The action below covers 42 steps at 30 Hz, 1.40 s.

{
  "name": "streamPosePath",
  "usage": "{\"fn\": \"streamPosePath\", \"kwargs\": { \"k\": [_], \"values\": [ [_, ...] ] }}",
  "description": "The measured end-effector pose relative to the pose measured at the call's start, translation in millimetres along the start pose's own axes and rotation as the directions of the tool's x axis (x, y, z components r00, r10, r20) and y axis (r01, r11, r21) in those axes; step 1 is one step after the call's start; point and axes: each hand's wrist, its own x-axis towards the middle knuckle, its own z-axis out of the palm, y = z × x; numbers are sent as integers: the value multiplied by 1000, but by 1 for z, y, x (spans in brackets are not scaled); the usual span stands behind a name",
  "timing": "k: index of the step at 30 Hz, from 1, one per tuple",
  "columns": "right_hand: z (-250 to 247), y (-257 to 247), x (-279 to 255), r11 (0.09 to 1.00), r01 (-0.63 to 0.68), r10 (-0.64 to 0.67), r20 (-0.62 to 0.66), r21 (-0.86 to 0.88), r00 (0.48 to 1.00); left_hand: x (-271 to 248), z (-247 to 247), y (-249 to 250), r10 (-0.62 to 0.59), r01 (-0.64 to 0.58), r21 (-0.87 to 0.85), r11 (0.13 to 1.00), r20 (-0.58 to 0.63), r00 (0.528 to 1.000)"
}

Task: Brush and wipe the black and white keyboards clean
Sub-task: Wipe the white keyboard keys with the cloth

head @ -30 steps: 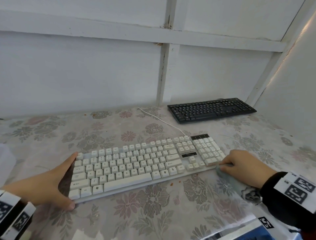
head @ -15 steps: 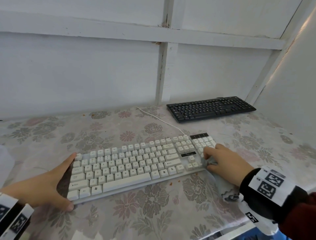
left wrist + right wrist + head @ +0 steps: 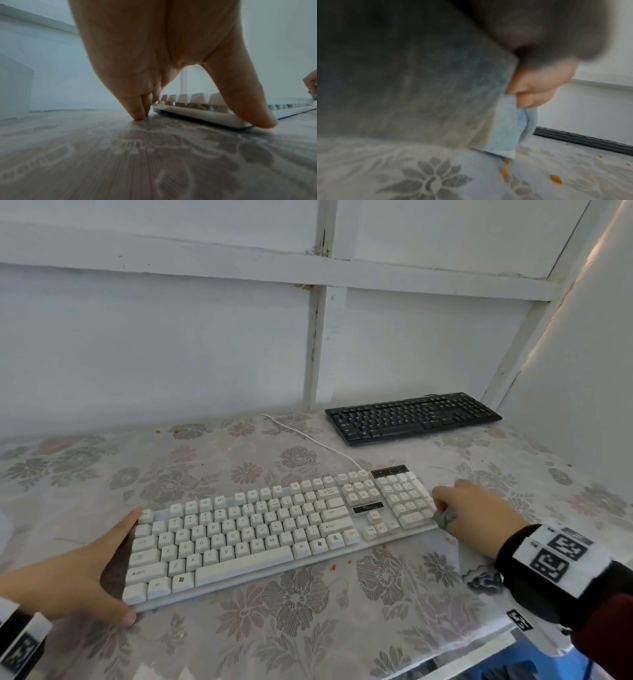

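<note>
The white keyboard [image 3: 274, 529] lies across the middle of the floral table, and the black keyboard [image 3: 411, 417] sits at the back right by the wall. My left hand [image 3: 85, 573] braces the white keyboard's left end, with straight fingers [image 3: 135, 108] along the side and the thumb [image 3: 248, 105] at the front corner. At the right end, beside the number pad, my right hand [image 3: 476, 515] grips a bunched grey-blue cloth [image 3: 445, 518]. In the right wrist view the cloth [image 3: 505, 121] hangs from curled fingers [image 3: 539, 88] just above the table.
Orange crumbs [image 3: 555, 179] lie on the tablecloth to the right of the white keyboard. Its white cable [image 3: 308, 440] runs back towards the wall. White walls close off the back and right. The table's front edge [image 3: 479, 655] is near my right wrist. A pale object [image 3: 15, 88] stands at far left.
My right hand with the cloth swept left onto the number pad, then came back off the keyboard's right end. The left hand and the keyboard have stayed put.
</note>
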Motion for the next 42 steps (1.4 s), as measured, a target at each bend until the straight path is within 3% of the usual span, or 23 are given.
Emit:
{"fn": "streamPosePath", "kwargs": {
  "k": [8, 12, 20, 25, 28, 32, 37, 42],
  "values": [
    [-2, -13, 5, 956, 207, -213, 6, 208, 977, 3, 2, -10, -3, 3, -7, 1000, 3, 1000],
    [4, -6, 9, 979, 123, -133, 53, 164, 990, 3, 3, -14, -22, 23, -20, 1000, 2, 1000],
    [4, 11, 21, 982, 81, -106, 145, 172, 984, 2, 4, -14, -13, 13, -23, 1000, 21, 1000],
    [-5, 41, 30, 995, -43, 29, 144, 91, 989, -4, -2, 7, -18, 18, 23, 1000, 0, 1000],
    [-14, 47, 41, 983, -112, 101, 80, 145, 992, -8, -4, 12, -22, 22, 10, 1000, -6, 1000],
    [-11, 31, 66, 973, -64, 64, 10, 222, 998, -8, -7, 13, -1, 1, 19, 1000, 14, 1000],
    [-3, 13, 77, 991, -48, 33, 126, 123, 991, -14, -14, 30, 17, -17, 10, 1000, -3, 1000],
    [-4, 27, 58, 993, -24, 1, 202, 112, 979, -17, -14, 35, -3, 3, 7, 1000, -13, 1000]
  ]
}}
